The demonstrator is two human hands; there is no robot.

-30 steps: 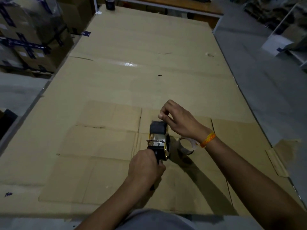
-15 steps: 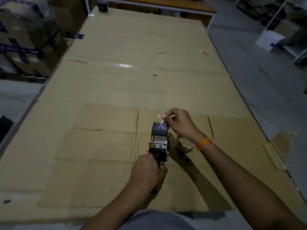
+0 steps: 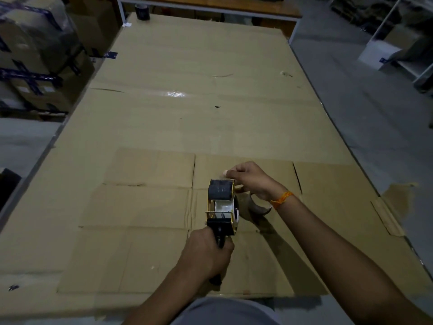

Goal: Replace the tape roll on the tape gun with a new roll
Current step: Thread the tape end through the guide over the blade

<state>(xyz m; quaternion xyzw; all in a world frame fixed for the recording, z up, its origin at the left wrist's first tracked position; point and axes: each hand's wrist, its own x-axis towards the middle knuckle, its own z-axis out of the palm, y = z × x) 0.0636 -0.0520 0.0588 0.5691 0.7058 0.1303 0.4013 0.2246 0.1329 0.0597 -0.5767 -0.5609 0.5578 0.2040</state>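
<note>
A tape gun (image 3: pixel 222 215) with a black handle and yellow-edged frame is held above the cardboard-covered table (image 3: pixel 187 113). My left hand (image 3: pixel 207 250) grips its handle. A dark tape roll (image 3: pixel 220 190) sits in the gun. My right hand (image 3: pixel 249 178) pinches the clear free end of the tape just above the roll's far side. An empty brown cardboard core (image 3: pixel 257 205) lies on the table right of the gun, partly hidden by my right wrist with its orange band.
Taped cardboard boxes (image 3: pixel 35 62) are stacked off the left edge. A dark roll (image 3: pixel 142 11) stands at the table's far left corner. A wooden bench (image 3: pixel 210 5) lies beyond the table and white shelving (image 3: pixel 398 50) stands at the right, on the grey floor.
My right hand has gone from touching the roll's top to pinching the clear tape end and lifting it off the roll. The left hand keeps the same grip on the handle.
</note>
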